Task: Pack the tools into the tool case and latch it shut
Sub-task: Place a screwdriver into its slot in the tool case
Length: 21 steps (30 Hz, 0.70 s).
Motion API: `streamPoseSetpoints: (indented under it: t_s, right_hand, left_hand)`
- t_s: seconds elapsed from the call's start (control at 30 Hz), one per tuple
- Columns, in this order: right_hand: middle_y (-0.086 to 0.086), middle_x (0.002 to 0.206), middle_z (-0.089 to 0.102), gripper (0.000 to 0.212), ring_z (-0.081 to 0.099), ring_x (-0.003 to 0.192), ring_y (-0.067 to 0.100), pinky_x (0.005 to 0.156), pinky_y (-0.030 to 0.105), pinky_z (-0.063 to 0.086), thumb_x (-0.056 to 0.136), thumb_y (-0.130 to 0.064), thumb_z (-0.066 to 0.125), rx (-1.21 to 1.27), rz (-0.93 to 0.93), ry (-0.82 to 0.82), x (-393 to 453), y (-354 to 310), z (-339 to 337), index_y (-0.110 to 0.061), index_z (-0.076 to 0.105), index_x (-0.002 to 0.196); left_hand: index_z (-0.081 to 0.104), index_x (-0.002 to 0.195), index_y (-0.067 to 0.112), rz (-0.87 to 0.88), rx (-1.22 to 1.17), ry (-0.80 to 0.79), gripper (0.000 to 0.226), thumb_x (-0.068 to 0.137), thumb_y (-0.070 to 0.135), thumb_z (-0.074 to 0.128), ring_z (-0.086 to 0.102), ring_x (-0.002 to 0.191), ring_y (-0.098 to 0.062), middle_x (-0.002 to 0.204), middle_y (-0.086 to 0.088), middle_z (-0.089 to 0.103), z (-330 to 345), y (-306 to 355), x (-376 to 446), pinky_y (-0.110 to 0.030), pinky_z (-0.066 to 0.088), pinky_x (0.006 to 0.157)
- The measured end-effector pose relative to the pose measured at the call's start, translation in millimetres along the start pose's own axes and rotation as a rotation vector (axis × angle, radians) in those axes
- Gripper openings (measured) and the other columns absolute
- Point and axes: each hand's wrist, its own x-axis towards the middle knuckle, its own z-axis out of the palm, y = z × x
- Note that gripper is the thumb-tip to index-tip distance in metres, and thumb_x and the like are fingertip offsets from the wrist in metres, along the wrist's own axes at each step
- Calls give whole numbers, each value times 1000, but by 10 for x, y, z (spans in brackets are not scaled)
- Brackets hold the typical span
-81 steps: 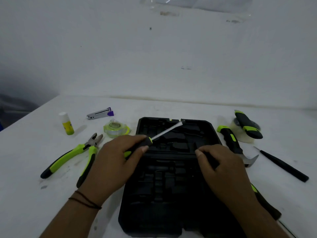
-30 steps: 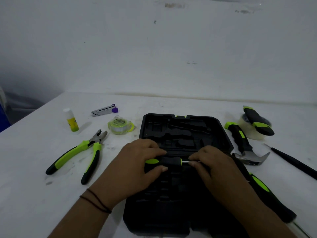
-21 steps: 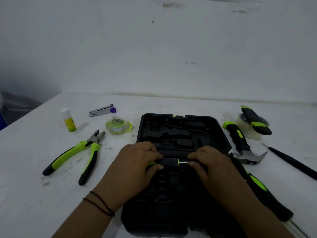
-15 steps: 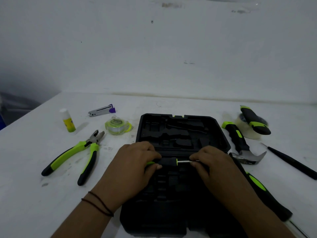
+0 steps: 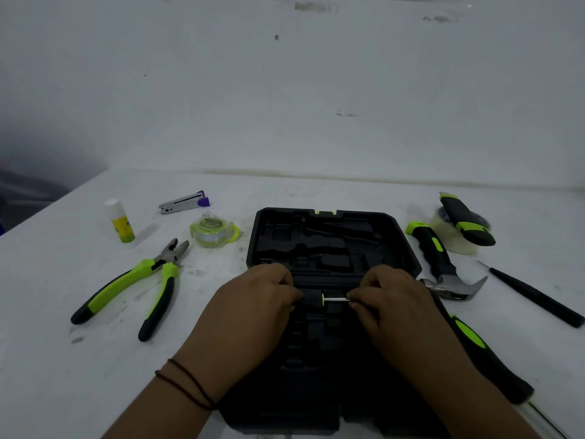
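The black tool case (image 5: 329, 245) lies open on the white table, its moulded slots facing up. A black and green screwdriver (image 5: 319, 300) lies crosswise over the case's middle. My left hand (image 5: 253, 308) grips its handle and my right hand (image 5: 392, 302) pinches its metal shaft. Green and black pliers (image 5: 136, 286) lie left of the case, with a green tape measure (image 5: 213, 232) behind them. A claw hammer (image 5: 443, 264) lies right of the case. A second green and black handle (image 5: 484, 359) lies beside my right forearm.
A glue stick (image 5: 122, 221) and a stapler with a purple end (image 5: 185, 202) sit at the back left. A tape roll (image 5: 456, 239) with a green and black knife (image 5: 465, 218) on it stands at the back right. A thin black tool (image 5: 538, 296) lies at the far right.
The screwdriver has gone from tilted above the case, tip pointing away, to flat across the case's middle. Both hands have closed in on it and held there over the last second.
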Motion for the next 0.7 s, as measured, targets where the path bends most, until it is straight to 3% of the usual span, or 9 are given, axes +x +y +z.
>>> streamPoseSetpoints:
  t_s: [0.07, 0.2, 0.37, 0.57, 0.7]
  right_hand:
    - [-5, 66, 53, 9, 51, 59, 14, 54, 28, 45, 72, -25, 62, -25, 15, -2, -9, -28, -8, -22, 71, 69]
    - [-4, 63, 54, 18, 51, 56, 13, 51, 29, 48, 74, -26, 55, -63, 27, -20, -34, -75, -14, -19, 69, 65]
    - [-6, 65, 55, 21, 53, 57, 11, 55, 27, 49, 75, -30, 53, -102, 64, -49, -91, -157, -37, -20, 68, 65]
    - [-5, 82, 56, 43, 58, 74, 13, 70, 30, 50, 87, -40, 33, -108, 137, -26, -256, -280, -16, -15, 67, 90]
    - [-4, 86, 61, 42, 59, 80, 13, 81, 36, 52, 88, -39, 34, -56, 141, -14, -270, -295, -31, -15, 68, 98]
  left_hand:
    - [73, 71, 23, -3, 39, -8, 14, 61, 13, 77, 60, 59, -11, 70, 7, 61, 13, 38, 3, -28, 50, 39]
    - [68, 61, 25, -52, 90, -73, 18, 54, 16, 82, 54, 57, -6, 67, 11, 56, 27, 134, -30, -18, 42, 37]
    - [67, 63, 23, -100, 42, -54, 4, 62, 19, 67, 52, 59, -7, 67, 9, 54, 57, 199, -65, -17, 41, 42]
    - [66, 84, 20, -155, -40, -60, 35, 75, 26, 33, 49, 72, -10, 82, 8, 53, 35, 259, -124, -24, 50, 56]
    - [65, 91, 17, -169, -21, -58, 41, 72, 28, 31, 50, 75, -11, 82, 7, 54, 16, 348, -163, -15, 41, 55]
